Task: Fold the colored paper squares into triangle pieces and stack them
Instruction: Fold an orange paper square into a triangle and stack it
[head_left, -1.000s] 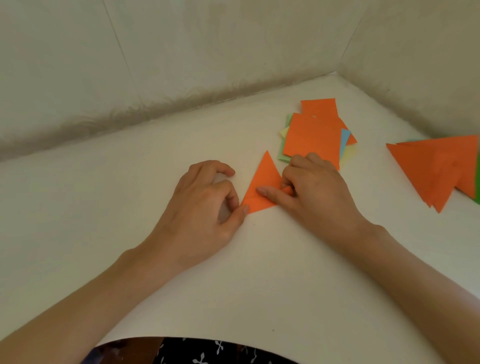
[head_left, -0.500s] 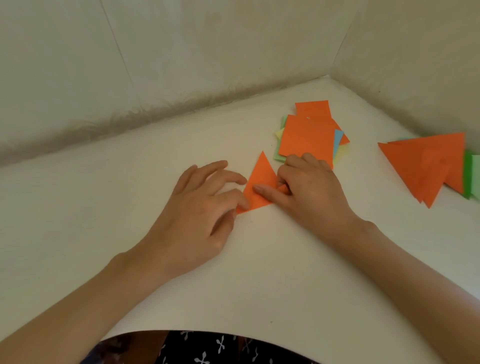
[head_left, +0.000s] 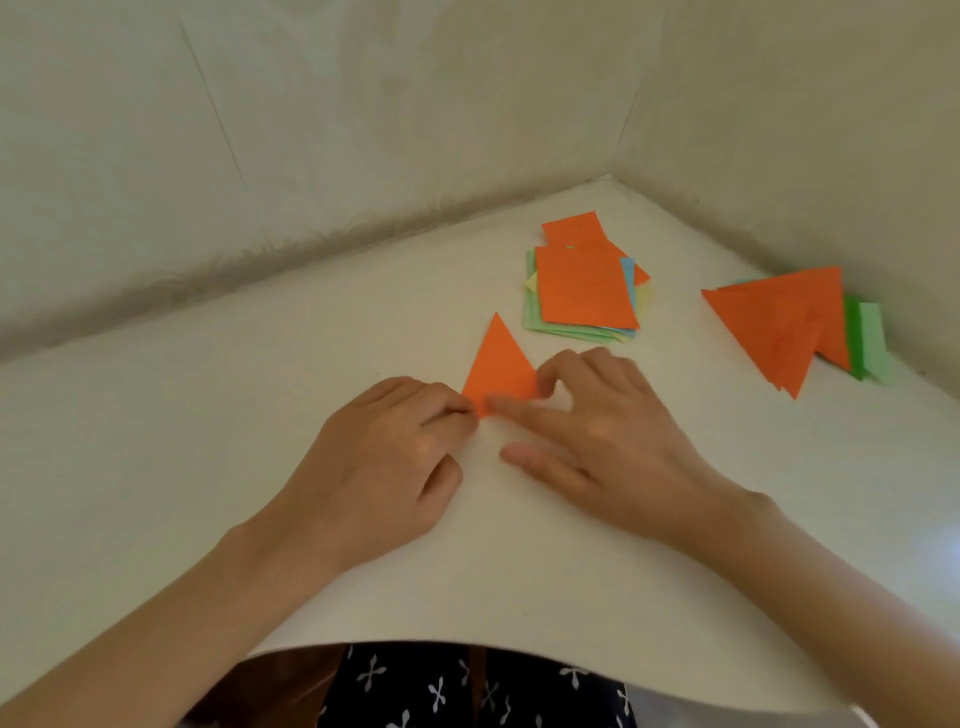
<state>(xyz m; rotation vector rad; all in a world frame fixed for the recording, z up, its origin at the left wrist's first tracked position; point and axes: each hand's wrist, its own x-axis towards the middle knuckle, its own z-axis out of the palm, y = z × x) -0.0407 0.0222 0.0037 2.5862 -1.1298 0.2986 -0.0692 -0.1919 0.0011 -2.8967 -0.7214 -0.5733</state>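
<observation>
White table (head_left: 208, 467) | square stack (head_left: 587, 286) beyond orange triangle (head_left: 498, 364) | folded triangles (head_left: 779, 322) right

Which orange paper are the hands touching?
The small orange triangle between the left hand and right hand. The stack of squares and the pile of folded triangles lie farther away, untouched.

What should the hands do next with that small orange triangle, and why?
Probably the right hand should slide its index finger along the near edge of the orange triangle to sharpen the crease: that finger lies on it, while the left hand holds the near-left corner.
</observation>
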